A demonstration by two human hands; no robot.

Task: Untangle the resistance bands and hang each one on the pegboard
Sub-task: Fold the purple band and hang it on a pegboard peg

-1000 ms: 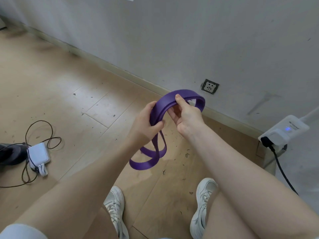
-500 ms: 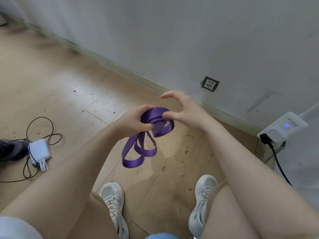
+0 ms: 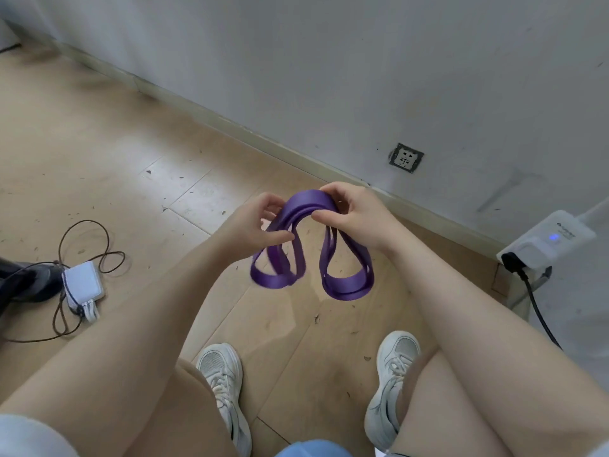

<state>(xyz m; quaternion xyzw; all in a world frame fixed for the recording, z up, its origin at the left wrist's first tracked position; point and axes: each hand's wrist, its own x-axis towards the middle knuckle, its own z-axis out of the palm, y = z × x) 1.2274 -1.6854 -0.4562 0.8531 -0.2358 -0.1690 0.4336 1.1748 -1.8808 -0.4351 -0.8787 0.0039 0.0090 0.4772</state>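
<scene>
Both my hands now pinch the band [image 3: 309,206] at its arched top, left hand [image 3: 253,225] and right hand [image 3: 356,214] side by side, loops newly hanging either side over the floor [image 3: 131,159], so it's untangling, no pegboard visible

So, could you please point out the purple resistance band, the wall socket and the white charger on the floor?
purple resistance band [image 3: 349,293]: head view, bottom of its right hanging loop.
wall socket [image 3: 406,158]: head view, middle of its faceplate.
white charger [image 3: 82,280]: head view, top face of its body.
</scene>
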